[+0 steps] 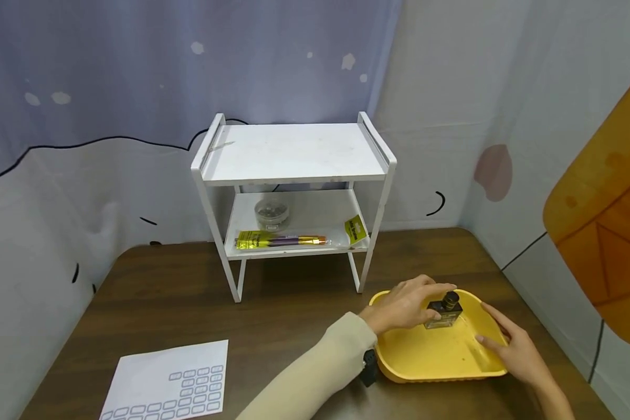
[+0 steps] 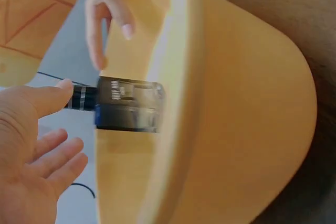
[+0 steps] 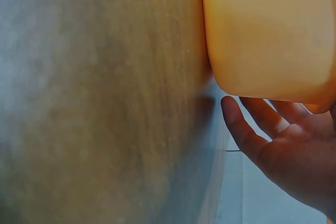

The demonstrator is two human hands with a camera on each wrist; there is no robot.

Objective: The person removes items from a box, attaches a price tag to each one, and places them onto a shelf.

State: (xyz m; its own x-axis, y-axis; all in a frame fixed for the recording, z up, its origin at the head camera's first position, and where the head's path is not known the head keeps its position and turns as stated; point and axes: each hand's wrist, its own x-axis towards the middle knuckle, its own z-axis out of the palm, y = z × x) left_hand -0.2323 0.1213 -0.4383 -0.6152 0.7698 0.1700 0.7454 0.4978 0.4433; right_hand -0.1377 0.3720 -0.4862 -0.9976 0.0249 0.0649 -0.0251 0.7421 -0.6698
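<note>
A small dark perfume bottle (image 1: 443, 312) with a black cap stands upright in a yellow plastic basin (image 1: 425, 364). My left hand (image 1: 406, 304) reaches over the basin's left rim. Its thumb overlaps the cap in the left wrist view, and the other fingers (image 2: 60, 161) are spread apart from the bottle. At the basin's right end, my right hand (image 1: 517, 347) holds the rim, thumb over the inside and fingers along the outer wall. Those fingers (image 3: 244, 124) curve beside the wall in the right wrist view.
Behind stands a white two-tier rack (image 1: 294, 151). Its lower shelf bears a round clear tub (image 1: 272, 214) and a packet of paintbrushes (image 1: 280, 240). A printed white sheet (image 1: 170, 379) lies front left on the wooden table (image 1: 273, 338). A curtain hangs close behind.
</note>
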